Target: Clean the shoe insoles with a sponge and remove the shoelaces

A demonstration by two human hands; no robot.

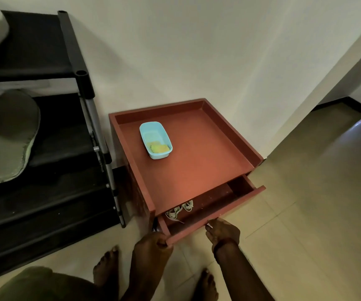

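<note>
My left grip (153, 242) is clenched around the near left corner of the drawer (218, 210), thumb on its front face. My right grip (223, 231) pinches the top edge of the same drawer front, further along to the right. The drawer stands pulled out of the red-brown cabinet (131, 170), and the white shoelaces (179, 210) lie bundled inside it, toward its left end. On the cabinet's rimmed top sits a light blue tub (147, 129) with the yellow-green sponge (159, 148) lying in its near end. To the left, a black shoe rack (73, 51) holds a green slipper (12, 135). My bare feet (105, 270) stand on the tiled floor (305, 213).
</note>
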